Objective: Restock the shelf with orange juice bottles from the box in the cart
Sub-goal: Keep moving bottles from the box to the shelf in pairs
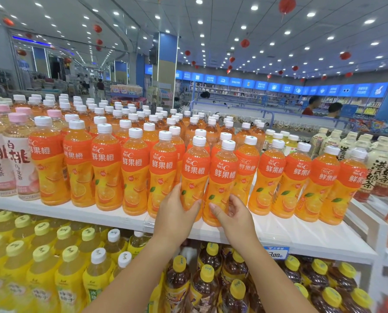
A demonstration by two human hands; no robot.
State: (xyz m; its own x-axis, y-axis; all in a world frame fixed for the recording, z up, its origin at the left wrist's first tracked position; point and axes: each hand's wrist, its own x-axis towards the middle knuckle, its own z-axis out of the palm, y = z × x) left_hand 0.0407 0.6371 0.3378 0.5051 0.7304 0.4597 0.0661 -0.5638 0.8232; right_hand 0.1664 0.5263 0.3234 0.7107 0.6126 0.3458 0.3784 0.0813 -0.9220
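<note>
Setting two orange plastic juice bottles (208,177) upright on the white shelf edge (278,236), the left hand (177,211) and right hand (233,213) each grip one, likely releasing next.

hidden: bases of two front orange juice bottles (208,177) behind both hands | cut off: near yellow bottles (37,279) at bottom edge | blurred: far wall signs (278,85)
</note>
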